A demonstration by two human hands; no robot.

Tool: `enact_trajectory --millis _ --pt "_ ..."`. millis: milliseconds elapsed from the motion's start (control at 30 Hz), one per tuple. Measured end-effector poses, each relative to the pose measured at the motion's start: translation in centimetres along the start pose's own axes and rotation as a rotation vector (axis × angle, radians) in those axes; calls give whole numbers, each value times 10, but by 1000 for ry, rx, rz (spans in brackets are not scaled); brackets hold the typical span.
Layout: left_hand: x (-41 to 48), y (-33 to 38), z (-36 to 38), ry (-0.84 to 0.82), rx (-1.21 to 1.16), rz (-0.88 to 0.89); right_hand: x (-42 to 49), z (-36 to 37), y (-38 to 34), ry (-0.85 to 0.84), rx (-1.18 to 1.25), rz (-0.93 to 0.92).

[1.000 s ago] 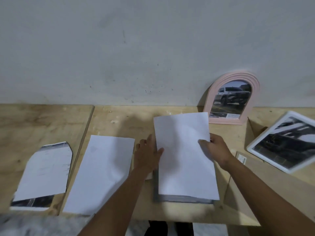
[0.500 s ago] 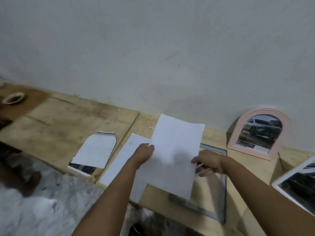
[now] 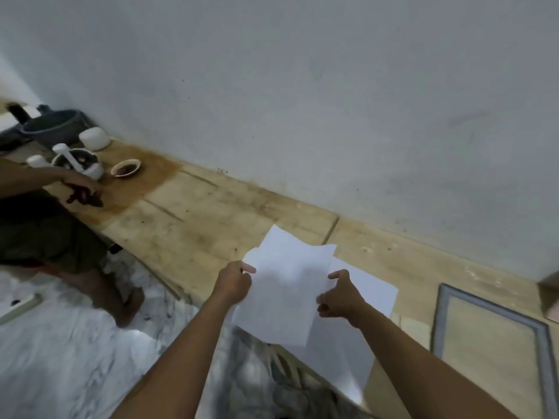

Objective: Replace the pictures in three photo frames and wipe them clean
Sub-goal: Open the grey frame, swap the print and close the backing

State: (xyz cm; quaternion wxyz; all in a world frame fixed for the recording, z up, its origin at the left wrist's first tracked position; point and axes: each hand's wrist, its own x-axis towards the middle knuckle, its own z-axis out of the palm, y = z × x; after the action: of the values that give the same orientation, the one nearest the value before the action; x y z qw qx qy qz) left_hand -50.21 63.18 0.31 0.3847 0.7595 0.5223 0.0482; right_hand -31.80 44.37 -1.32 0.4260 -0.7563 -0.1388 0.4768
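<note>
I hold a white sheet of paper [image 3: 287, 294] in the air above the wooden board, blank side up. My left hand [image 3: 236, 282] pinches its left edge and my right hand [image 3: 340, 296] pinches its right edge. Beneath it a second white sheet [image 3: 363, 300] lies flat on the board. To the right lies an empty grey rectangular photo frame [image 3: 440, 316] with bare wood showing through it. A pink frame corner [image 3: 549, 300] peeks in at the right edge.
Another person sits at the left, with a hand [image 3: 81, 189] near a white mortar and pestle [image 3: 78, 163], a small bowl [image 3: 125, 168] and dark pots [image 3: 51, 125]. The grey wall runs behind the wooden boards [image 3: 211, 225]. White marbled floor [image 3: 75, 358] lies below.
The view has swung left, so the pink arched frame and the white frame have left the picture. Both hands lifted the sheet off the grey frame and carried it left.
</note>
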Motion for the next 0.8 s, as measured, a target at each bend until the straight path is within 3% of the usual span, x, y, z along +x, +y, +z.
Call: enact_trajectory --millis 167,400,567,667,800 --pt "46 -40 -34 -188 118 -30 29 67 -18 102 -121 -47" --pt "85 -73 -39 -299 122 -51 48 105 -25 29 -192 57" --pt "102 -83 -35 -351 376 67 50 72 -8 -51 -623 15" --pt "109 -71 -22 -327 408 153 44 32 11 26 -814 108" --pt "111 -32 14 -350 393 243 32 -18 28 161 -895 237"
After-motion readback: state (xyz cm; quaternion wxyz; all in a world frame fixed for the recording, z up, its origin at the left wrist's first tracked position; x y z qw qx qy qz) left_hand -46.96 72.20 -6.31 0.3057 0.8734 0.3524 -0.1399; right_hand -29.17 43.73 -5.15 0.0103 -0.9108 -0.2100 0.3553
